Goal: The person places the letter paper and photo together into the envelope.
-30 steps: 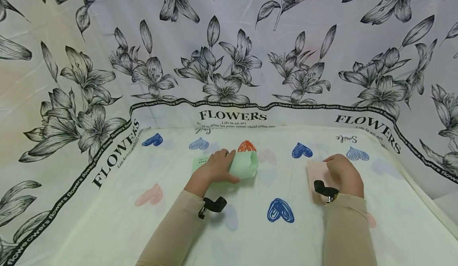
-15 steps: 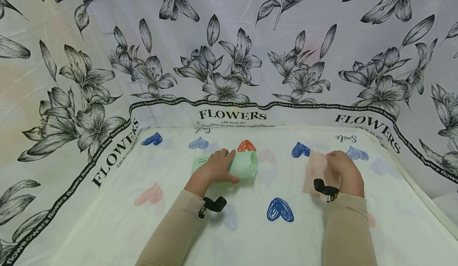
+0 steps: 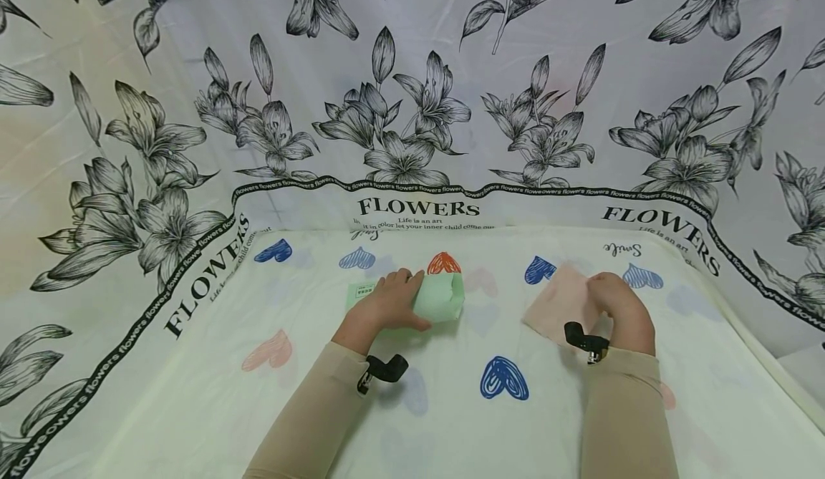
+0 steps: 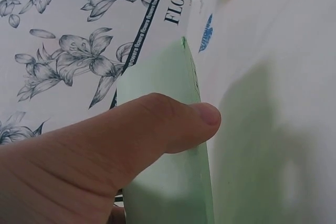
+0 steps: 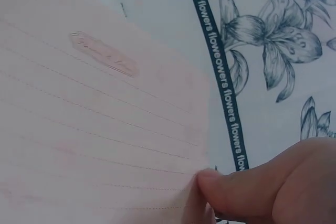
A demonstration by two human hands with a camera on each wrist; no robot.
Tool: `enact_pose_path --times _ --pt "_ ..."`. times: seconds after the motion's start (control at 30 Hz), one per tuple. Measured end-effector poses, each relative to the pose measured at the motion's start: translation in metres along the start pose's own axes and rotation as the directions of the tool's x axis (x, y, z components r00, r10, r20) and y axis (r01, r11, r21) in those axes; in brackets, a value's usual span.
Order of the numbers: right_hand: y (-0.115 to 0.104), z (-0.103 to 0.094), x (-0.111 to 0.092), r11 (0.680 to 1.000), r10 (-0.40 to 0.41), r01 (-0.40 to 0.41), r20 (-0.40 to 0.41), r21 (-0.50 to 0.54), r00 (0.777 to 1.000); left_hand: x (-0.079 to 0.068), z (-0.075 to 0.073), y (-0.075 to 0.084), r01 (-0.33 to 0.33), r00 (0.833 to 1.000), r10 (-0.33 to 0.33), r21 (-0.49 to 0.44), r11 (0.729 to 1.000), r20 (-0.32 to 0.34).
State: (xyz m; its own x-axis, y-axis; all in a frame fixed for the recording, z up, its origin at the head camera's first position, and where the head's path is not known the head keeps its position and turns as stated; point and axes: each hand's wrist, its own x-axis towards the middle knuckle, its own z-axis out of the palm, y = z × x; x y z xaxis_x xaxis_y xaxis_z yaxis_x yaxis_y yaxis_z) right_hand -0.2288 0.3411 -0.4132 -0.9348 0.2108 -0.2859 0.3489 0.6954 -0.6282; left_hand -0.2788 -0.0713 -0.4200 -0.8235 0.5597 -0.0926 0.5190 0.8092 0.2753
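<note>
My left hand (image 3: 387,303) grips a pale green envelope (image 3: 441,298), which lies on its side with its open end bulging toward the right. A printed box shows at its left end. In the left wrist view the thumb (image 4: 173,121) crosses the envelope's face (image 4: 157,82). To the right, my right hand (image 3: 620,311) pinches a pink sheet of letter paper (image 3: 561,303) by its edge, tilted. Dotted writing lines and a small darker pink label mark the sheet (image 5: 105,103) in the right wrist view. Fingers behind the paper are mostly hidden.
A white cloth with printed hearts (image 3: 505,379) covers the table. Behind it and at both sides hangs a white curtain (image 3: 412,157) with black flower prints. Each wrist wears a small black camera (image 3: 387,369).
My right hand has lifted and turned the pink sheet, so its lower left corner swings out toward the left. The left hand and the green envelope stay where they were.
</note>
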Motion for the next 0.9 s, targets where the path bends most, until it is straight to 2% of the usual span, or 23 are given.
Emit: enact_pose_path --times 0.2,0.37,0.6,0.9 --pt "-0.0031 -0.0020 -0.0031 0.999 -0.036 0.036 -0.021 -0.026 0.999 -0.0001 -0.0004 -0.0004 -0.001 1.000 0.001 0.004 1.000 0.001" --pt "-0.0046 -0.0020 -0.0033 0.999 -0.046 0.046 -0.008 -0.024 0.999 -0.0003 0.0007 -0.0009 0.001 1.000 -0.001 -0.003 1.000 0.005" --pt "-0.0033 -0.0002 -0.0043 0.999 -0.047 0.046 0.020 0.026 0.999 -0.0011 0.0017 -0.0008 0.006 1.000 -0.006 -0.010 1.000 0.016" --pt "-0.0077 -0.0007 -0.0027 0.992 -0.071 0.069 0.013 0.108 0.997 -0.0012 -0.0024 0.0007 0.005 1.000 -0.005 -0.003 1.000 0.018"
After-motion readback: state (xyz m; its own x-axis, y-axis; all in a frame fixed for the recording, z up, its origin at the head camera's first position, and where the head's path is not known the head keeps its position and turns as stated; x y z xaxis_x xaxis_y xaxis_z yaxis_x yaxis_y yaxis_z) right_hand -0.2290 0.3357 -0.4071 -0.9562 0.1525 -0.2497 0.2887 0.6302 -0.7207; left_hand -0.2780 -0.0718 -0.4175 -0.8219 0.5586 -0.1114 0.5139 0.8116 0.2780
